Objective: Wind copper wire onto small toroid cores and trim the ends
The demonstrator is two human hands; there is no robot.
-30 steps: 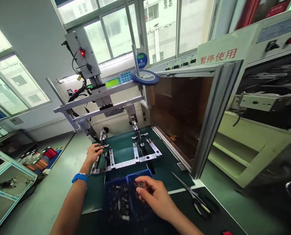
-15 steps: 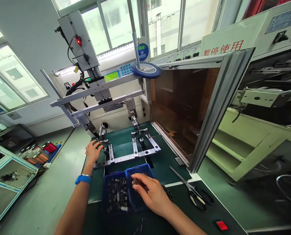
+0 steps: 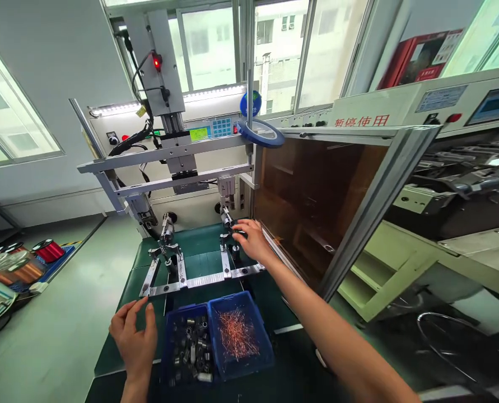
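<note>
My right hand reaches forward to the right spindle of the winding machine, its fingers pinched around a small part that I cannot make out. My left hand hovers low over the green mat beside a blue bin of small metal bobbins, fingers spread and holding nothing. A second blue bin next to it holds copper wire scraps. The left spindle stands free above a metal fixture frame.
A tinted machine door hangs open at the right of my right arm. A roll of blue tape sits on a post above the machine. Spools of copper and red wire stand at the far left.
My right hand left the bins and moved forward to the right spindle. My left hand drew back from the left spindle to the mat near the bins. The view shifted left.
</note>
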